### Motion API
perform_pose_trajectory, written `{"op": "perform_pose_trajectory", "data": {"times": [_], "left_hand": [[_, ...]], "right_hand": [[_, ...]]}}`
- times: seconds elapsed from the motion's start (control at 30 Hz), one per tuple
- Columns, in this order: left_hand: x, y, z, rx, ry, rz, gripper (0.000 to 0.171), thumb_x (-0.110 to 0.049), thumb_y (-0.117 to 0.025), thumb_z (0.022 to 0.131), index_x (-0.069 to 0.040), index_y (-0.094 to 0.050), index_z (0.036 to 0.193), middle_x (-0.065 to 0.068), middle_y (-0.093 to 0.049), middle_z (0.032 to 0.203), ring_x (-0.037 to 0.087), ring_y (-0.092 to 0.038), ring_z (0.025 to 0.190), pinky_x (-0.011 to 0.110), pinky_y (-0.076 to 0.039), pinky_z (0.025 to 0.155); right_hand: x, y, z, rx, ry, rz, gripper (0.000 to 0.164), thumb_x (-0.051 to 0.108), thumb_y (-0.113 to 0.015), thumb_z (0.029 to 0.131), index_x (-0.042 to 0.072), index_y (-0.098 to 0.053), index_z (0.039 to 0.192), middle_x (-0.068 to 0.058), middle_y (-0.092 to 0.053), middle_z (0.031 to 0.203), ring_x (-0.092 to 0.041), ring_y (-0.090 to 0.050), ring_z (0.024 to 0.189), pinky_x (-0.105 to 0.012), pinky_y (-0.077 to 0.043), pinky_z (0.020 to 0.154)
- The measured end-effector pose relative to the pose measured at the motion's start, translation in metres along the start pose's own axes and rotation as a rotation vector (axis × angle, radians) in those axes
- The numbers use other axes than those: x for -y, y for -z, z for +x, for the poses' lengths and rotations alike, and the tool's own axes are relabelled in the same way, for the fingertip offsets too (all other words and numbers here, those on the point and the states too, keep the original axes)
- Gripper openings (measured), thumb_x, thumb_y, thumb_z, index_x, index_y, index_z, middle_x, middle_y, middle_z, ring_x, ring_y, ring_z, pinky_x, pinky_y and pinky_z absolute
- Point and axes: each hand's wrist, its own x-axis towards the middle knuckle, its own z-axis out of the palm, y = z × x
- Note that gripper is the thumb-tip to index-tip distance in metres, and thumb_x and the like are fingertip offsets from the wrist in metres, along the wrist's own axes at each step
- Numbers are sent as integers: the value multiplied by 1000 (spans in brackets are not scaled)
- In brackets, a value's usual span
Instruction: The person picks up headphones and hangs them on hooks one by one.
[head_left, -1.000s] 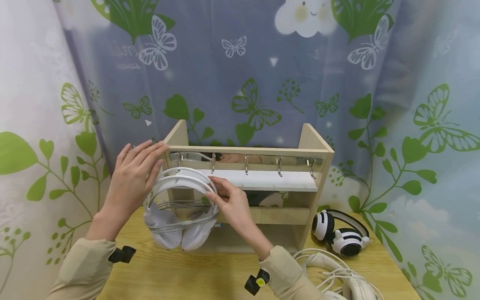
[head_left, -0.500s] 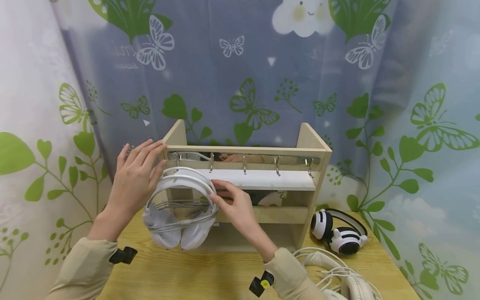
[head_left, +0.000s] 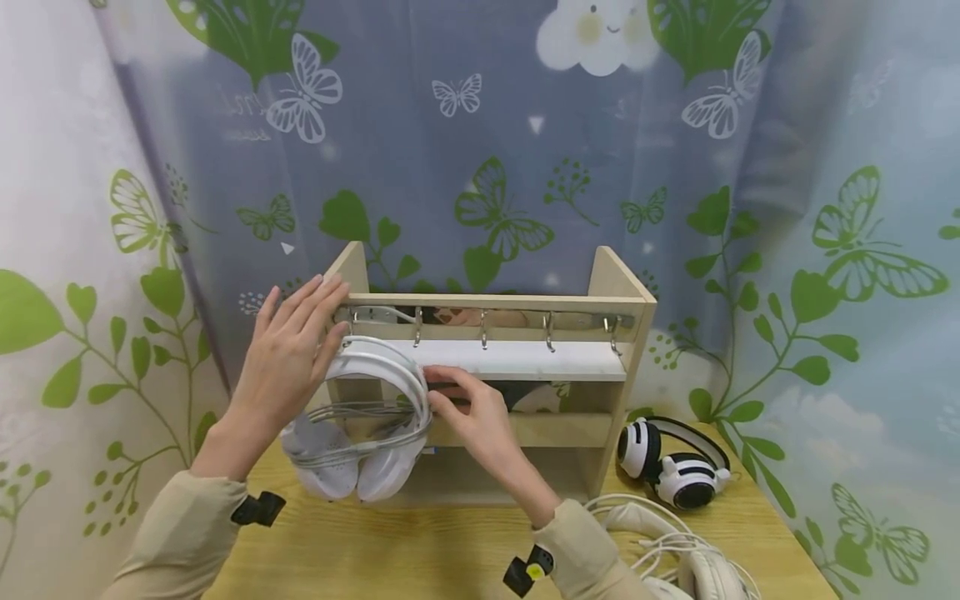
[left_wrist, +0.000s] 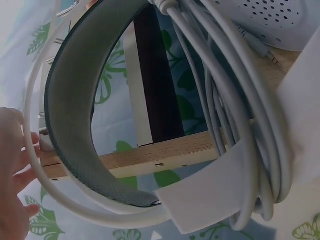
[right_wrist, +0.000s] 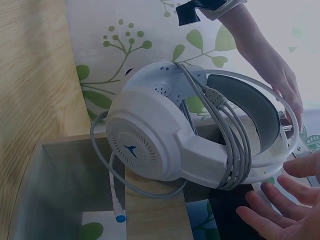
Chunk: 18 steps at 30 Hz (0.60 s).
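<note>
White headphones (head_left: 390, 483) hang at the left end of a wooden shelf rack, at its leftmost hook, a grey cable wound around their ear cups. My left hand (head_left: 288, 358) lies with straight fingers against the rack's upper left corner, thumb near the top of the headband. My right hand (head_left: 480, 425) is at the headband's right side. In the right wrist view its fingers (right_wrist: 270, 212) are spread loosely beside the white outer band (right_wrist: 292, 117). A perforated ear cup with an arrow-like logo (right_wrist: 131, 150) faces that camera, and a blue-tipped plug (right_wrist: 120, 218) dangles below.
The rack (head_left: 637, 333) carries a row of metal hooks (head_left: 549, 332) above a white shelf (head_left: 517, 360). Black-and-white headphones (head_left: 686, 479) and cream headphones (head_left: 708, 575) with loose cable lie to the right on the wooden table (head_left: 360, 550). Patterned curtain (head_left: 420, 200) stands behind.
My left hand has shifted slightly right over the rack's corner. My right fingers have drawn back a little from the headband. The headphones stay in place at the hook.
</note>
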Motion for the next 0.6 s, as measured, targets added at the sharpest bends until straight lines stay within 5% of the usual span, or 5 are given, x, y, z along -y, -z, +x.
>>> {"op": "perform_pose_trajectory", "data": {"times": [0.6], "left_hand": [[-1,-5,-1,19,0,2,48,-33,-44,110,-11,-49,151,10,-50,153,31,-43,143,58,-10,123]], "right_hand": [[-11,37,-21,-29,-30,-74,30,20,-62,103,17,-67,132,0,-70,124,-21,-69,108,-37,-57,90]]}}
